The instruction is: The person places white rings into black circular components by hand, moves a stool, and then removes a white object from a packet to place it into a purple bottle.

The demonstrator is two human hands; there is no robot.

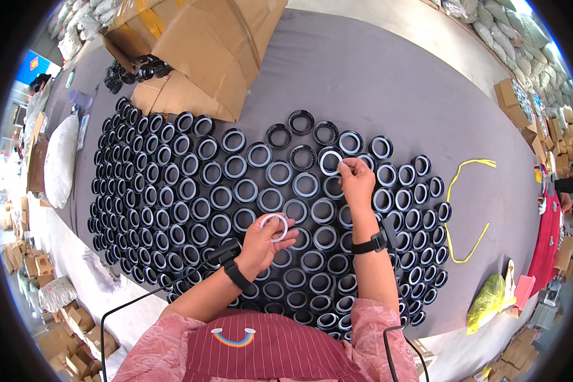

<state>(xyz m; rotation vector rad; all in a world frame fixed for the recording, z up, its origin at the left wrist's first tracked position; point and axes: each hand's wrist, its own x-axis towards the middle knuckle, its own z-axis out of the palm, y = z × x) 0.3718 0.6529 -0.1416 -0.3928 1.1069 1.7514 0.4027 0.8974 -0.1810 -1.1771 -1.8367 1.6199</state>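
Rows of round black rings cover the middle of the table, most with a pale ring seated in the top. My left hand (261, 247), thumb bent over it, holds a loose white ring (285, 233) above the rows. Farther forward, my right hand (358, 184) pinches the edge of another white ring (323, 162), which lies on a black ring at the far side. Close by, a few black rings (303, 146) show dark ribbed tops without a pale ring. Whether the right-hand ring is fully seated I cannot tell.
A large cardboard box (204, 48) lies on its side at the back left, with more black parts (148, 68) at its opening. On the right of the grey table (388, 83) are a yellow strap (451, 210) and a yellow plastic bag (488, 299). Cables hang by both forearms.
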